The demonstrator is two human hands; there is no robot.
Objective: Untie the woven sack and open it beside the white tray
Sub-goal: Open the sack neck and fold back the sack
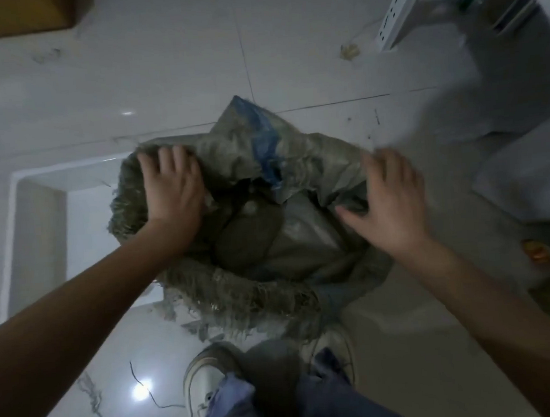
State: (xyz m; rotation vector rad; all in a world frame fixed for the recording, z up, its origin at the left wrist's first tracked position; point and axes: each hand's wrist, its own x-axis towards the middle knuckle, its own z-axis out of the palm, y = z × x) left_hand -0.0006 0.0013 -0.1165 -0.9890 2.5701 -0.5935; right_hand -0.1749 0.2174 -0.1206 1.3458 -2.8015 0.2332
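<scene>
Your left hand (171, 186) presses open-palmed on the far-left frayed rim of the sack (245, 217); your right hand (393, 200), fingers spread and blurred, pinches the right rim. Between them the sack stands on the floor with its mouth open upward, touching the white tray (32, 205) on its left. Both hands are equally near. No writing is readable.

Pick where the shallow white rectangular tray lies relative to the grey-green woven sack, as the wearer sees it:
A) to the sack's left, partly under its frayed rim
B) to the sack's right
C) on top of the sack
A: the shallow white rectangular tray shows left of the grey-green woven sack, whose frayed rim overlaps the tray's edge.
</scene>
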